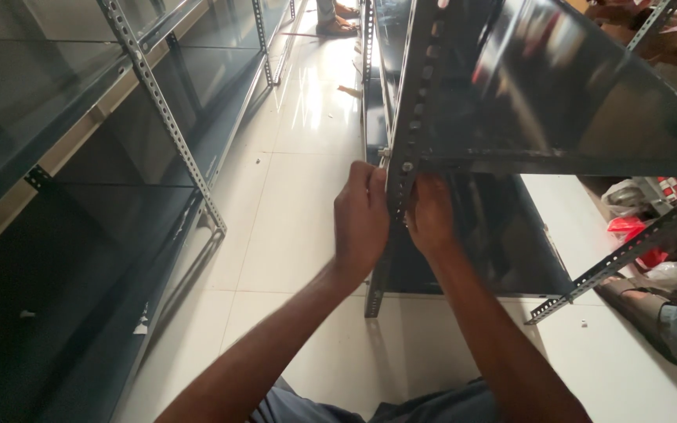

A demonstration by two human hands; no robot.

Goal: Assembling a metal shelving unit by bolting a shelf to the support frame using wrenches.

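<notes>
Left hand (360,219) curled round slotted upright (401,168) at shelf (542,94) corner; right hand (430,215) closed behind it, contents hidden. Bolt (407,166) at joint. Risks: shelf edge sagging if grip eases, fingers pinched between post and shelf.

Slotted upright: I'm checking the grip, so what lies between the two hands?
Head view: only the slotted upright separates left hand from right hand.

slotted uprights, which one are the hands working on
The centre slotted upright, gripped between left hand and right hand; the others stand untouched.
</notes>
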